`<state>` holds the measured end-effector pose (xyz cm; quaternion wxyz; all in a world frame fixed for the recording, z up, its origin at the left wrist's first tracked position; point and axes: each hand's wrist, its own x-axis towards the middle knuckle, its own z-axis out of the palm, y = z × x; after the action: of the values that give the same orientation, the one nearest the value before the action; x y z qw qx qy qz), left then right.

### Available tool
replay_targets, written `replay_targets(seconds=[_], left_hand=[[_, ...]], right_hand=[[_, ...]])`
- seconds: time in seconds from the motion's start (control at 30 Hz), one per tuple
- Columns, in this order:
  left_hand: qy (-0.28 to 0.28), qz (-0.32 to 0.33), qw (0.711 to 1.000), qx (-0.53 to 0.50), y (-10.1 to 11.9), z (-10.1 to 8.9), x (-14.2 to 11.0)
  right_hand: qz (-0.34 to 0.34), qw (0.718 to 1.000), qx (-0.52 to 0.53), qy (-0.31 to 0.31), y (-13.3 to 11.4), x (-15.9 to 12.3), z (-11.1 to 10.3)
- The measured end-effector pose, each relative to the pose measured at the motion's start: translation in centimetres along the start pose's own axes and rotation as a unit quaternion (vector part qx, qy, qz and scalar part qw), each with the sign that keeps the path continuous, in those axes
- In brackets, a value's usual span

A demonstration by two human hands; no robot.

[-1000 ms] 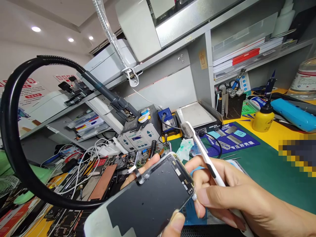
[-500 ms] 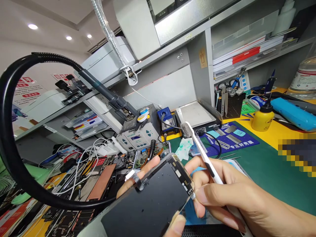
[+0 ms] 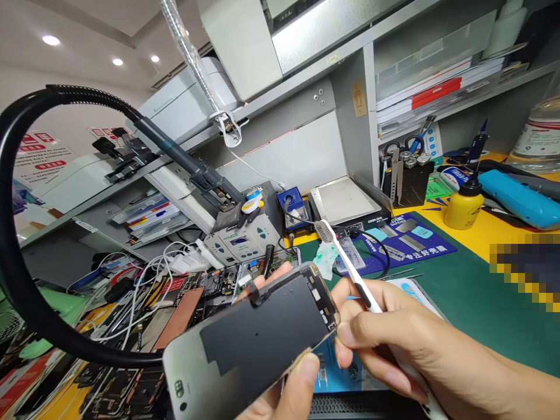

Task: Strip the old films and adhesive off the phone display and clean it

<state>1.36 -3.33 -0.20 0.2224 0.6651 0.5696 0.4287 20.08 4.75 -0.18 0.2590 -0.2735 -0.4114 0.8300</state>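
Note:
My left hand (image 3: 301,382) grips a phone screen assembly (image 3: 262,326), thumb on the lower edge and fingers behind the upper edge. The screen's back faces me, with a black film, a silvery end and small contacts near the right end. A short dark flex cable (image 3: 254,293) sticks out from its upper edge. My right hand (image 3: 394,332) holds a white toothbrush (image 3: 350,262), bristles upward, its handle running through the palm. The thumb and a finger of that hand are also pinched at the screen's right corner; whether something small is between them is hidden.
A thick black hose (image 3: 26,326) loops at left above phone parts and white cables (image 3: 140,303). Behind stand a grey hot-air station (image 3: 238,242) and a flat heating plate (image 3: 345,201). A yellow bottle (image 3: 464,210) stands at right, beyond the green mat (image 3: 472,291).
The screen assembly has turned and lifted at its left end, so the silvery end with its small cutouts now shows. My right hand stays at the right corner, toothbrush still in it.

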Motion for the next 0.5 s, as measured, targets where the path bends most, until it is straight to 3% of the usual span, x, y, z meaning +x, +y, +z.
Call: replay_targets(seconds=[0.3,0.5], left_hand=[[0.007,-0.057,0.992,-0.110,-2.6,1.7,0.3],[0.004,-0.158,0.951,-0.267,-2.0,2.1,0.7]], right_hand=[[0.031,0.999,-0.020,0.036,0.2,0.7,-0.1],[0.008,0.998,-0.038,0.041,0.9,0.6,-0.3]])
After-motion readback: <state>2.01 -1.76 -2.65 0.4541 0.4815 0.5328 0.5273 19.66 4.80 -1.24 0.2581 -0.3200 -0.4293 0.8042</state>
